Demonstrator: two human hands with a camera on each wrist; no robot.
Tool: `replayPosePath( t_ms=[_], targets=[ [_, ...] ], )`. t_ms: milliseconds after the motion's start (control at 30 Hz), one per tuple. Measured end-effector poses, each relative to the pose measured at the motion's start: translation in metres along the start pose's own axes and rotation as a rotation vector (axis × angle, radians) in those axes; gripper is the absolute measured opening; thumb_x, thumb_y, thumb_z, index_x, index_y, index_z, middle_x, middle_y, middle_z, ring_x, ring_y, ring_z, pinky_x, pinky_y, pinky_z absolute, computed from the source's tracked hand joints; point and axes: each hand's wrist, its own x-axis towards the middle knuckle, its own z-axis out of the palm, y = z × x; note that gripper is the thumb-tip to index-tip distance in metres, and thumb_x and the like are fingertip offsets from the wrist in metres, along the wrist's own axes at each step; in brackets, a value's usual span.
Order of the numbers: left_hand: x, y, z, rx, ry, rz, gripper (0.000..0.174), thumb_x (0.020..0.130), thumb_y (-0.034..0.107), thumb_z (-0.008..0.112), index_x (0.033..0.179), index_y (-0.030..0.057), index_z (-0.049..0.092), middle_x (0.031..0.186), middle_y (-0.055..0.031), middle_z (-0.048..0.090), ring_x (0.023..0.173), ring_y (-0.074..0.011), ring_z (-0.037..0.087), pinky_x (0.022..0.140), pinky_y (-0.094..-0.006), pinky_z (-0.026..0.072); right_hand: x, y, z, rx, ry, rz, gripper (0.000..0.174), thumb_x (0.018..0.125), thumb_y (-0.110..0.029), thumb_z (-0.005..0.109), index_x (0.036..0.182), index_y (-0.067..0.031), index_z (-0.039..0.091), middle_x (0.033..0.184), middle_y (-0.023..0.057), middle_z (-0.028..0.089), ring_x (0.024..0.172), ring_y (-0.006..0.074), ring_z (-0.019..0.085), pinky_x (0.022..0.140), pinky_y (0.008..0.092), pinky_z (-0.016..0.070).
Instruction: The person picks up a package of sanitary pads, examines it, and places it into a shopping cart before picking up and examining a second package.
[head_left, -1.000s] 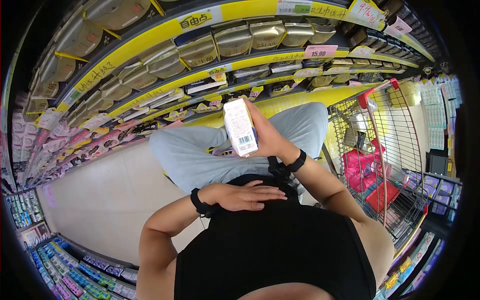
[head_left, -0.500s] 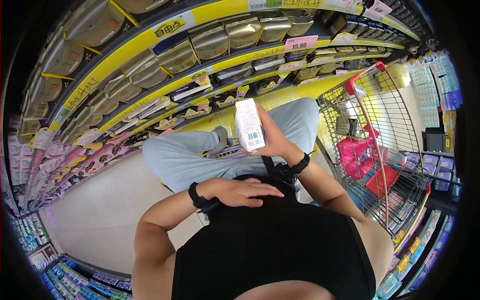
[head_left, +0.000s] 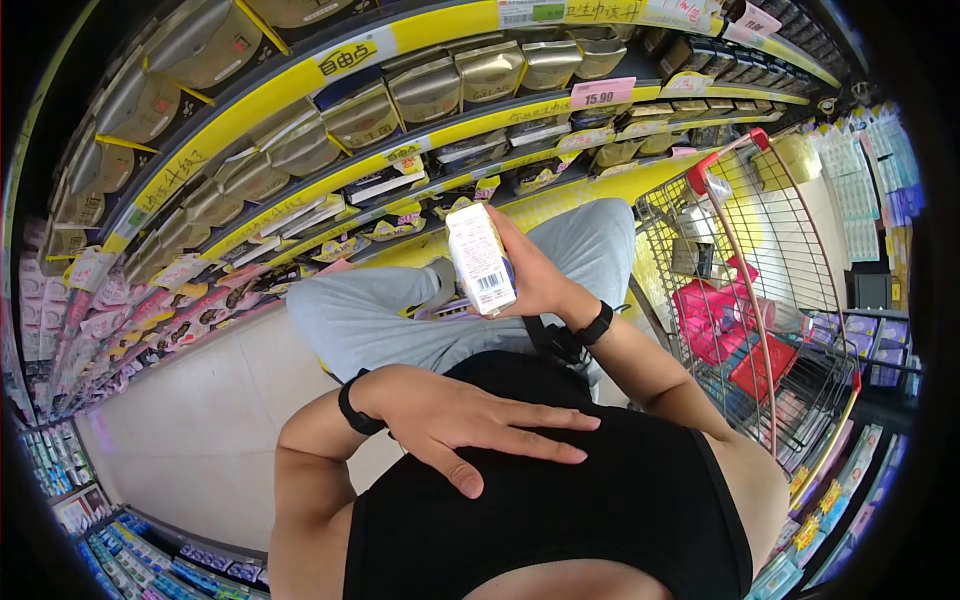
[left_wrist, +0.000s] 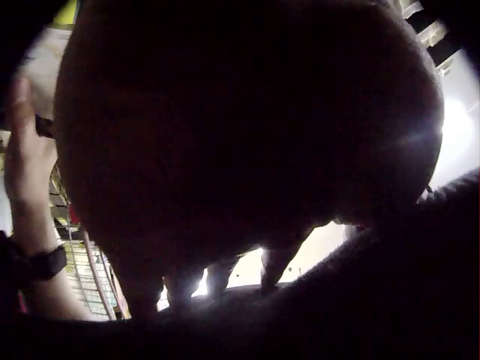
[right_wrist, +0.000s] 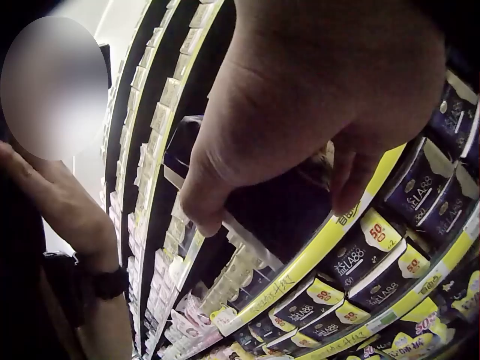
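My right hand (head_left: 535, 272) grips a box-shaped pack of sanitary pads (head_left: 478, 258) in front of the lap, thumb on one side and fingers on the other. Its white side, with small print and a barcode, faces up in the head view. In the right wrist view, the dark blue face of the pack shows below the hand. My left hand (head_left: 465, 418) lies over the chest of the black top (head_left: 600, 500), fingers straight and spread, holding nothing. The left wrist view shows it mostly as a dark shape, its fingertips on dark cloth.
Curved shelves (head_left: 400, 155) of pad packs with yellow price strips run along the front. A wire shopping cart (head_left: 750, 290) stands to the right, with a pink pack (head_left: 705, 318) and a red item (head_left: 765, 368) inside. Tiled floor (head_left: 230, 410) lies to the left.
My left hand has risen from the waist to the chest and spread its fingers. The right hand keeps its grip on the pack, which has shifted slightly left and down since half a second ago.
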Motion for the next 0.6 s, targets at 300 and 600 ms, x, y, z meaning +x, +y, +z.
replayPosePath(
  t_ms=[300, 600],
  targets=[
    [0.000, -0.005, 0.005, 0.037, 0.058, 0.052, 0.091, 0.094, 0.069, 0.046, 0.156, 0.0046, 0.032, 0.165, -0.0260, 0.012, 0.153, -0.0450, 0.012, 0.120, -0.0526, 0.0224, -0.005, 0.001, 0.001, -0.011, -0.012, 0.032, 0.130, 0.059, -0.038, 0.095, 0.156, 0.0015, 0.017, 0.154, 0.0241, 0.036, 0.143, 0.0390, 0.037, 0.118, 0.0442, 0.0309],
    [-0.005, -0.004, 0.013, 0.072, 0.121, 0.092, 0.086, 0.098, 0.064, 0.047, 0.159, 0.0074, 0.027, 0.166, -0.0227, 0.012, 0.150, -0.0432, 0.023, 0.118, -0.0487, 0.0289, 0.019, -0.009, 0.021, 0.018, -0.077, -0.047, 0.128, 0.059, -0.036, 0.094, 0.155, 0.0013, 0.019, 0.153, 0.0258, 0.035, 0.141, 0.0418, 0.038, 0.115, 0.0430, 0.0355]
  ],
)
